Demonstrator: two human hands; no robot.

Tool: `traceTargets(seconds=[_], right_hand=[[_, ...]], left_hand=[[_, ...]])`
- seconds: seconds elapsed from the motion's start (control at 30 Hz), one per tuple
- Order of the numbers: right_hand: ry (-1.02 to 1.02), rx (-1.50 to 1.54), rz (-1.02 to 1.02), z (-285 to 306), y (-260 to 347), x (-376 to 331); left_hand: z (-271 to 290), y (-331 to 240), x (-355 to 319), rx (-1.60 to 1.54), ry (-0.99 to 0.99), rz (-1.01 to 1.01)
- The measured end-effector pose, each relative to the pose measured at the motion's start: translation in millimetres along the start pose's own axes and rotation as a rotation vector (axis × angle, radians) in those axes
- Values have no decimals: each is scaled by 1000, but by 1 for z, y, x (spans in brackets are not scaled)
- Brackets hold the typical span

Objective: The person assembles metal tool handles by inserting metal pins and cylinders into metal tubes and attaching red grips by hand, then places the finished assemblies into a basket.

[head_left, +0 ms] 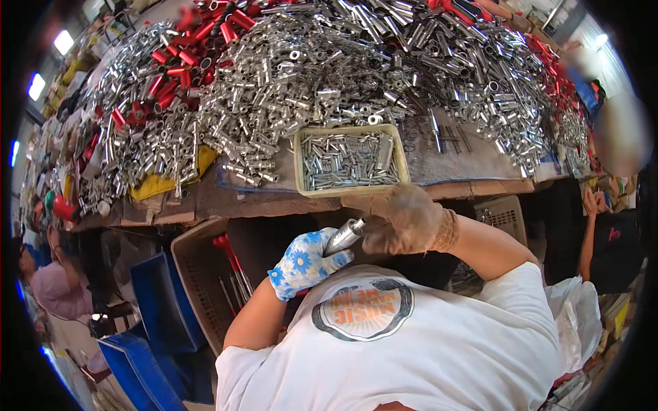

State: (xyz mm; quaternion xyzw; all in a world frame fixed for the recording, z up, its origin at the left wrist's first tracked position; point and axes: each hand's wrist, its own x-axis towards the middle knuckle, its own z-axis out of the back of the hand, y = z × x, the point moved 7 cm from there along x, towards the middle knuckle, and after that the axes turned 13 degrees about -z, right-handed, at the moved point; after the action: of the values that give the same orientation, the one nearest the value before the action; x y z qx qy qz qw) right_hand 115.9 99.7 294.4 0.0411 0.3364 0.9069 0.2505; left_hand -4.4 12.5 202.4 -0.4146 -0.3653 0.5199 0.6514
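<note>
My left hand, in a white glove with blue flowers, is closed around a shiny metal tube. The tube is tilted, its narrower end pointing up and to the right. My right hand, in a brown work glove, is beside that end; its fingers are blurred and partly hidden, so I cannot make out whether they grip anything. Just beyond my hands, at the table's front edge, stands a cream plastic tray with many small metal pins and springs in it.
A large heap of silver metal fittings covers the table, with red tubes at the left. Dark springs and a thin rod lie right of the tray. Below the table are a brown crate and blue bins. Other people are at both sides.
</note>
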Motion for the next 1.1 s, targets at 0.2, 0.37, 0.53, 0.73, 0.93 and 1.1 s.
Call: traceTargets(seconds=[0.2,0.37,0.53,0.73,0.93,1.1], right_hand=[[-212,2,235,2,-9,-5],[-175,86,179,11,-12,-14],[43,13,-51,-19,-30,-13],[-566,166,231,4,-23,-30],[-141,129,257,-31,-25,-21],[-208,74,-62,-42,-52,-17]], left_hand=[[-17,-10,8,8,150,0],[-15,-15,16,-4,97,-38],[-25,-16,14,370,99,-377],[-23,14,11,18,61,-96],[-34,-25,9,-344,3,68],[-40,-14,20,-132,138,-92]])
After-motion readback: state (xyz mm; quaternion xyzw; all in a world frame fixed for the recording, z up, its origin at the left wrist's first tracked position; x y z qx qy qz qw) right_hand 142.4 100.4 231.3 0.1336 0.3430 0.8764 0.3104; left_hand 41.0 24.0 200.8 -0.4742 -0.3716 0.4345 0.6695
